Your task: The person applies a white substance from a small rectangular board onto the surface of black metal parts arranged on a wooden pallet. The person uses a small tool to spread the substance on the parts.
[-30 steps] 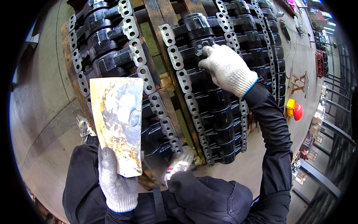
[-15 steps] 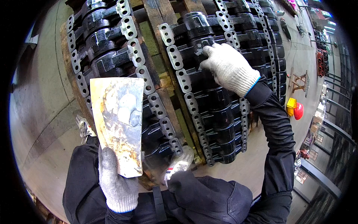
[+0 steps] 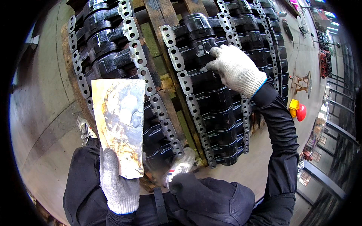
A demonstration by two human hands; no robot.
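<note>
My left hand [image 3: 117,180], in a grey-white knit glove, grips the lower end of a pale tapered board [image 3: 118,124]. Brown and yellow stains cover the board, and a smooth grey smear of paste [image 3: 130,109] lies on its upper part. My right hand [image 3: 235,67], gloved the same way, is over a glossy black cast track section [image 3: 222,109]. Its thumb and forefinger are apart, with the fingertips at the casting's surface; the other fingers are partly hidden. Dull grey-white patches [image 3: 202,49] mark the black surface beside these fingertips.
Another black track section [image 3: 109,45] with bare metal hole plates [image 3: 137,54] lies on the left. Wooden beams [image 3: 162,22] run between and under the sections. My shoe [image 3: 182,165] is close to their near end. A red and yellow object [image 3: 298,110] and a small wooden stool [image 3: 302,83] stand right.
My right hand has drawn slightly right and down over the casting, uncovering more of the grey-white patches. My left hand and the board stay almost where they were.
</note>
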